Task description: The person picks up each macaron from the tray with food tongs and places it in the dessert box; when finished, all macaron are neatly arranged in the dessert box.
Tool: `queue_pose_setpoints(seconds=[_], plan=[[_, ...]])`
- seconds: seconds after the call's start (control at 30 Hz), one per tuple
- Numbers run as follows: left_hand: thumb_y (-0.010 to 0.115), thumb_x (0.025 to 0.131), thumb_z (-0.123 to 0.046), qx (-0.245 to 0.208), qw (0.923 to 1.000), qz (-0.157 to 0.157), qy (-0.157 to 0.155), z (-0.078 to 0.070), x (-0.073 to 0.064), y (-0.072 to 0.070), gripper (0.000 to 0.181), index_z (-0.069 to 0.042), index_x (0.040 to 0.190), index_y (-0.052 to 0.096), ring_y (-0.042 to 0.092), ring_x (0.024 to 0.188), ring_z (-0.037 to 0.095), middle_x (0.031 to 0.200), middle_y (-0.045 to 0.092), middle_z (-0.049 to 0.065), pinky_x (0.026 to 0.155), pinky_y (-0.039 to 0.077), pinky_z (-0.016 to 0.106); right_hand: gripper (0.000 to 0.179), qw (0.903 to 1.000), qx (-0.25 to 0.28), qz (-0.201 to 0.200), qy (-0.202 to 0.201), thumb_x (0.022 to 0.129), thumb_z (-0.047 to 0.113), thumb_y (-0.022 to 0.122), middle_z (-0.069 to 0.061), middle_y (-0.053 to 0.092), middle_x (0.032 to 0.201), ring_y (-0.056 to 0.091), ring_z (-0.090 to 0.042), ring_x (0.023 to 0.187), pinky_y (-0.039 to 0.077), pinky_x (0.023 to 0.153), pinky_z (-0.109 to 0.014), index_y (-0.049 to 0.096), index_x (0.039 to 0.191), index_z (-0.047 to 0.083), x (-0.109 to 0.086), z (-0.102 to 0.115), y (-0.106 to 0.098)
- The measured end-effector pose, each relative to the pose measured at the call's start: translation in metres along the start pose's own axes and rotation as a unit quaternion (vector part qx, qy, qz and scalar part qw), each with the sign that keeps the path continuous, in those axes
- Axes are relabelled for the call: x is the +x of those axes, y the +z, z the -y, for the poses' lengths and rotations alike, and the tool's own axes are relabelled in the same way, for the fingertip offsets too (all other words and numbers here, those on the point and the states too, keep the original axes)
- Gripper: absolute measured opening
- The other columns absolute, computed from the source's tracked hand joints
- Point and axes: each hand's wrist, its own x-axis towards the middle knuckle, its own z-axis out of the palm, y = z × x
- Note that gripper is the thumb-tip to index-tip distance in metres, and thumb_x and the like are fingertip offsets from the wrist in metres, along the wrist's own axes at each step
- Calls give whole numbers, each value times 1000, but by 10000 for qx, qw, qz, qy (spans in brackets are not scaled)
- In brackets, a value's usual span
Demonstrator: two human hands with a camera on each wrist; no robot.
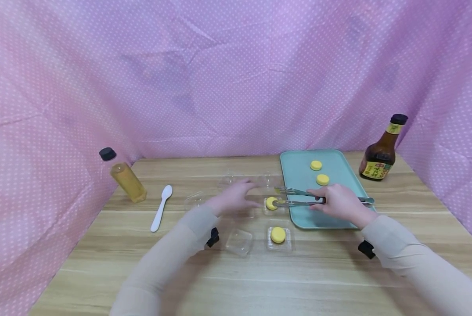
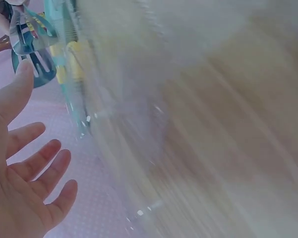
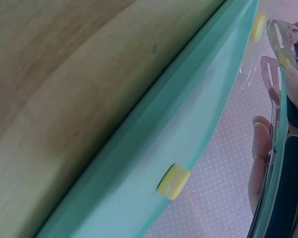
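My right hand (image 1: 337, 202) grips a pair of metal tongs (image 1: 299, 203) with dark handles, also seen in the right wrist view. The tongs' arms stand apart, and the lower tip overlaps a yellow macaron (image 1: 272, 203) in a clear plastic box; whether they touch cannot be seen. To its left hovers my left hand (image 1: 237, 197), fingers spread and holding nothing, as the left wrist view shows. Nearer the front, another yellow macaron (image 1: 278, 235) sits in a clear box base with its lid (image 1: 239, 242) folded out to the left. Two macarons (image 1: 316, 165) lie on the green tray (image 1: 311, 219).
More clear plastic boxes (image 1: 194, 200) lie around and behind my left hand, partly covered by it. At the left are a white spoon (image 1: 162, 208) and a bottle of yellowish liquid (image 1: 128, 182). A brown sauce bottle (image 1: 379, 158) stands right of the tray. Pink dotted cloth (image 1: 236, 87) hangs behind.
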Motion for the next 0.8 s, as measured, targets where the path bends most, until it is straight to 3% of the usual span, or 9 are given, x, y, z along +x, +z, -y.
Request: queue_pose_setpoints(seconds=[0.3,0.4,0.63,0.8], plan=[[72,83,-33,288,9995,-150,-13,18,-27,-1,70,2,137,45,43,129,35,144,39,22,111,34,46,46,10000,-58,-62,-40,75,22,79,0,71,73,35,-1,45,28,41,-20,68,116,4,-1,0,1],[74,81,-34,430,9989,-164,-46,20,-31,0,71,3,136,45,44,129,35,144,40,21,112,33,46,45,10000,-7,-52,-13,75,21,79,-1,71,74,35,-1,45,28,41,-20,68,116,4,-2,0,1],[75,76,-42,608,9969,67,-490,19,-35,3,79,0,136,46,48,125,31,138,47,17,110,37,43,46,10000,5,-36,33,75,21,79,-1,72,76,35,-2,46,28,41,-20,68,116,5,-4,1,-1],[76,76,-42,742,9957,126,-546,17,-37,4,79,0,136,46,50,121,29,134,49,15,107,40,42,46,10000,5,-25,70,75,22,79,0,72,78,35,-2,47,29,41,-20,68,116,5,-5,0,-1]])
